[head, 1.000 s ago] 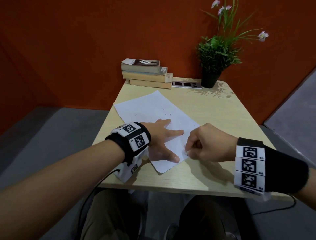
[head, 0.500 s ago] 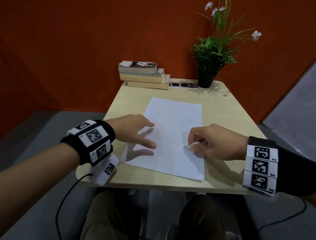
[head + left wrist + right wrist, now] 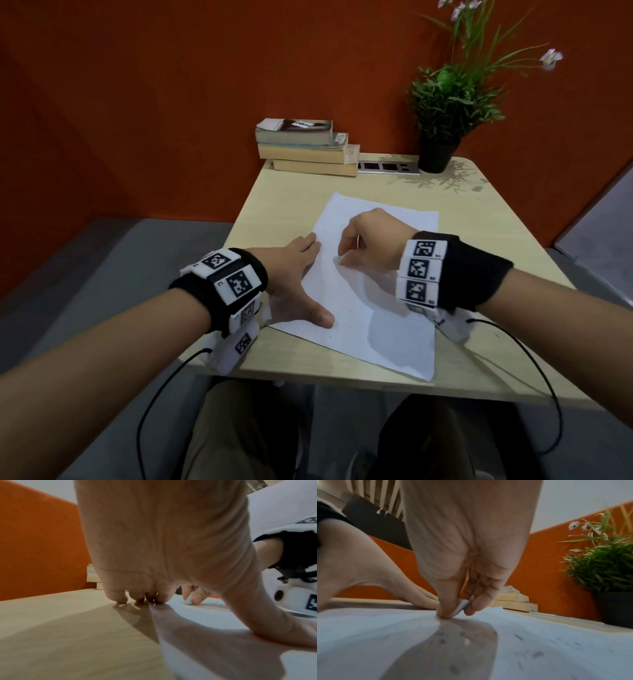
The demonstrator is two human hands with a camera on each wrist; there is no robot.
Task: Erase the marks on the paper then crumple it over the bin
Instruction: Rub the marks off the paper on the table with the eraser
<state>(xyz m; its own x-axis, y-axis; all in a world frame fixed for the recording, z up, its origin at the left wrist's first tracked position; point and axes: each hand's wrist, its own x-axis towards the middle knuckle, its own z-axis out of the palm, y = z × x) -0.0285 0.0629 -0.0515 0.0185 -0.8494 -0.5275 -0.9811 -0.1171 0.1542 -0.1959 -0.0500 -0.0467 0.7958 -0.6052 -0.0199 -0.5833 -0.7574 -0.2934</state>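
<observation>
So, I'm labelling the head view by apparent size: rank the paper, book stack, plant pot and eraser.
1. Paper, largest.
2. Book stack.
3. Plant pot.
4. Eraser, a sliver pinched in the right hand.

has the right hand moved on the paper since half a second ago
Yes. The right hand has slid up the paper, toward the potted plant.

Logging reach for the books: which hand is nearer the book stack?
Right. The right hand pinches the eraser mid-paper, farther up the table toward the book stack; the left hand presses the paper's left edge, nearer the person.
</observation>
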